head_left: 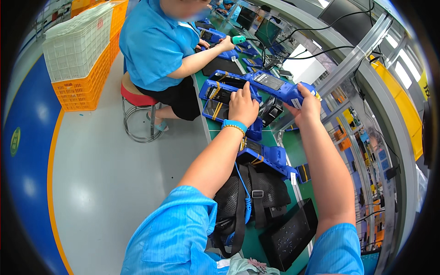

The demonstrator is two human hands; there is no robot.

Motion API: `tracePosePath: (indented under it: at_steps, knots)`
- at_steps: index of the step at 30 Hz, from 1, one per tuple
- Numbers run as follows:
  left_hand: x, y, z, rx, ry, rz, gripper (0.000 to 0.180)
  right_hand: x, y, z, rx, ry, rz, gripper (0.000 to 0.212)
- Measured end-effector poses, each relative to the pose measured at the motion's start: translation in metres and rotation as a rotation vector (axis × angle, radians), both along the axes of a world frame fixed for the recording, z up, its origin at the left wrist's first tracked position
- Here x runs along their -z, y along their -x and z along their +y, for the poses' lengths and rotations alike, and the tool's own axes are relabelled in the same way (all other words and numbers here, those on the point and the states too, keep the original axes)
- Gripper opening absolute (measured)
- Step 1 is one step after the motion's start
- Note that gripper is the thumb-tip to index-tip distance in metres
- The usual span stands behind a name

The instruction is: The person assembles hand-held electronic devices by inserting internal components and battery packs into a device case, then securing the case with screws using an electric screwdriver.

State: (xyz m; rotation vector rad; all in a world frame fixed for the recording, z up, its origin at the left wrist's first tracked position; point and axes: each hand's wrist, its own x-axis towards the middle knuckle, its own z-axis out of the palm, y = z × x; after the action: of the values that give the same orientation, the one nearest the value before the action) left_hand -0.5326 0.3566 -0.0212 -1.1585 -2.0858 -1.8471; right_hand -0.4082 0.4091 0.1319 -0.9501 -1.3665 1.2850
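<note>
My right hand (306, 106) is closed around the right end of a blue handheld device (270, 82), which has a grey screen and a white tag hanging from it. The device is held tilted above the green bench. My left hand (243, 107) is at the device's left end, fingers curled over a pile of blue-framed devices (215, 95) wrapped with yellow bands. What its fingers grip is hidden. Closer to me, another banded blue device (263, 153) with a white tag lies beside a black mesh bag (231, 197).
A black tray (289, 236) with small loose parts lies at the near end of the bench. On the left, a co-worker (156, 50) sits on a red stool (137, 97), holding a green-ended tool. Orange and white crates (82, 59) stand on the floor. A metal frame (348, 59) rises along the right.
</note>
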Motion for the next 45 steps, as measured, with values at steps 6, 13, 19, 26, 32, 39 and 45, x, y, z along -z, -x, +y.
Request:
tracePosePath:
  at_steps: [6, 13, 19, 26, 32, 39, 45]
  knots:
    - [-0.0005, 0.0003, -0.0004, 0.008, 0.017, -0.015, 0.063, 0.0008, 0.0006, -0.0001, 0.002, -0.01, -0.01, 0.056]
    - [0.0016, -0.0004, -0.0004, 0.005, -0.004, -0.027, 0.062, 0.002, 0.0004, 0.0027, 0.005, -0.033, -0.015, 0.057]
    - [0.0019, -0.0012, 0.0011, 0.014, -0.001, -0.01, 0.062, 0.001, -0.001, 0.0003, 0.01, -0.032, -0.033, 0.056]
    - [0.0014, 0.0007, 0.0006, 0.007, -0.001, 0.003, 0.061, -0.0012, -0.0006, -0.0035, 0.0, -0.05, -0.036, 0.053]
    - [0.0039, -0.0002, -0.0021, 0.001, -0.01, 0.001, 0.06, 0.0013, -0.0011, -0.0054, 0.009, -0.046, -0.041, 0.055]
    - [-0.0002, 0.0002, -0.0006, 0.014, -0.026, 0.002, 0.059, 0.0005, -0.0011, 0.0013, 0.02, -0.054, -0.024, 0.058]
    - [0.0003, 0.0001, -0.0007, 0.012, -0.011, -0.005, 0.059, -0.0004, 0.001, -0.0051, 0.025, -0.071, -0.043, 0.057]
